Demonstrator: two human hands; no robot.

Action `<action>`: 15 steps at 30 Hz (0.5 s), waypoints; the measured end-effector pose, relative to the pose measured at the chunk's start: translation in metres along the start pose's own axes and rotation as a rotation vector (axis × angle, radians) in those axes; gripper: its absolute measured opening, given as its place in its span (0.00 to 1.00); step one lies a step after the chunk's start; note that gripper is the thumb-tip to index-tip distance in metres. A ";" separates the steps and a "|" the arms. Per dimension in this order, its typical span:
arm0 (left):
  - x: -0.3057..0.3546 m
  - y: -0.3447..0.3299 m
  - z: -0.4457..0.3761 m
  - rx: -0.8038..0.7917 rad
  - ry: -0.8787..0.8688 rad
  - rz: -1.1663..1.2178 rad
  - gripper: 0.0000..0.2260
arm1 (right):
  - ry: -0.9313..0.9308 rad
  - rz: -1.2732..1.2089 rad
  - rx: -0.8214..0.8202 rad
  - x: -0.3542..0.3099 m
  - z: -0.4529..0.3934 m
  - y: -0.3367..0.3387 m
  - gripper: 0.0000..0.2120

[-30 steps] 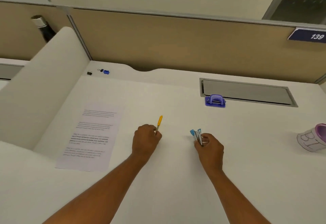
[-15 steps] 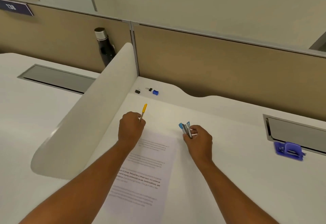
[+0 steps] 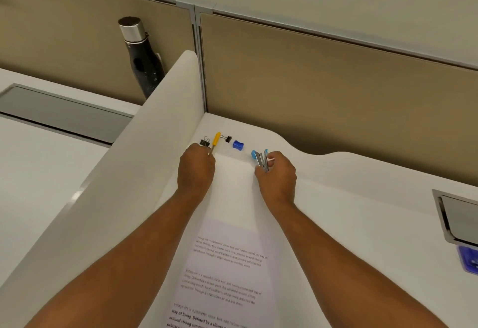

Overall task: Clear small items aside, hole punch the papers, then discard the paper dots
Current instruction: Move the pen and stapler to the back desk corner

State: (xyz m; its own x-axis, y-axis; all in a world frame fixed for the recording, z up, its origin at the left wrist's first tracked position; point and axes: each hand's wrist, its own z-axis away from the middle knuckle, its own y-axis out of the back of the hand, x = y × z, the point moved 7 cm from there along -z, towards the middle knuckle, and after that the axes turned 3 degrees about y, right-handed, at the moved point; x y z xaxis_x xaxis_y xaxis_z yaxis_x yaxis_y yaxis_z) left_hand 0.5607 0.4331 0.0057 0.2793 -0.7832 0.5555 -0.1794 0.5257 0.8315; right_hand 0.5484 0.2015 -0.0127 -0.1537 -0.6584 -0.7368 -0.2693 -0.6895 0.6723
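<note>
My left hand (image 3: 197,170) is closed around a yellow pen (image 3: 215,141) whose tip points toward the far desk corner. My right hand (image 3: 277,176) grips a small blue and silver stapler (image 3: 259,158). Two black binder clips (image 3: 205,142) (image 3: 228,138) and a blue sharpener (image 3: 238,144) lie in that corner, just beyond my hands. A printed sheet of paper (image 3: 227,270) lies on the white desk (image 3: 349,211) between my forearms. The purple hole punch (image 3: 469,260) shows only partly at the right edge.
A curved white divider (image 3: 134,172) rises along the left of the desk, with a tan partition wall (image 3: 323,89) behind. A dark bottle (image 3: 141,56) stands beyond the divider. A grey cable tray (image 3: 455,219) is set into the desk at the right.
Both hands have carried the pen and stapler forward and left into the far corner next to the clips and sharpener. The view has swung left, so the hole punch slid to the right edge.
</note>
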 end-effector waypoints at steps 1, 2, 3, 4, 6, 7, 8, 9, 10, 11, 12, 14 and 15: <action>-0.001 -0.004 -0.003 -0.001 -0.003 -0.019 0.13 | 0.005 0.000 -0.002 -0.001 -0.003 -0.004 0.11; -0.002 -0.007 -0.004 -0.004 -0.002 -0.032 0.13 | 0.012 0.001 -0.005 -0.002 -0.006 -0.008 0.11; -0.002 -0.010 -0.006 -0.007 -0.003 -0.039 0.12 | 0.022 0.003 -0.005 -0.004 -0.009 -0.011 0.10; -0.002 -0.012 -0.008 -0.008 -0.009 -0.038 0.12 | 0.034 0.007 -0.004 -0.005 -0.011 -0.013 0.09; 0.001 -0.013 -0.010 -0.010 -0.029 -0.032 0.10 | 0.053 0.014 -0.005 -0.009 -0.016 -0.016 0.11; 0.002 -0.012 -0.010 -0.012 -0.041 -0.033 0.10 | 0.058 0.018 -0.012 -0.010 -0.019 -0.017 0.12; 0.002 -0.010 -0.007 -0.012 -0.049 -0.037 0.10 | 0.057 0.024 -0.024 -0.011 -0.021 -0.018 0.14; 0.001 -0.007 -0.003 -0.009 -0.052 -0.038 0.12 | 0.052 0.027 -0.040 -0.011 -0.022 -0.019 0.16; -0.001 -0.004 0.003 -0.005 -0.045 -0.033 0.14 | 0.046 0.026 -0.051 -0.010 -0.022 -0.018 0.17; -0.004 -0.002 0.012 0.002 -0.037 -0.022 0.16 | 0.043 0.022 -0.055 -0.008 -0.020 -0.017 0.18; -0.007 -0.001 0.021 0.006 -0.031 -0.010 0.16 | 0.044 0.015 -0.053 -0.007 -0.017 -0.015 0.17; -0.013 -0.003 0.036 -0.001 -0.027 0.007 0.13 | 0.037 -0.008 -0.043 -0.001 -0.011 -0.012 0.12; -0.015 -0.004 0.039 -0.001 -0.030 0.006 0.11 | 0.026 -0.021 -0.036 0.001 -0.007 -0.012 0.10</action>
State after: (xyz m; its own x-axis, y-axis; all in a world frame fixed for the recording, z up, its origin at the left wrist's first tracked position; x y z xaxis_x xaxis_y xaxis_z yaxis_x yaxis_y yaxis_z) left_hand 0.5201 0.4296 -0.0061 0.2494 -0.7899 0.5603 -0.1796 0.5308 0.8283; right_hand 0.5583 0.2070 -0.0203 -0.1233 -0.6512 -0.7488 -0.2376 -0.7133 0.6594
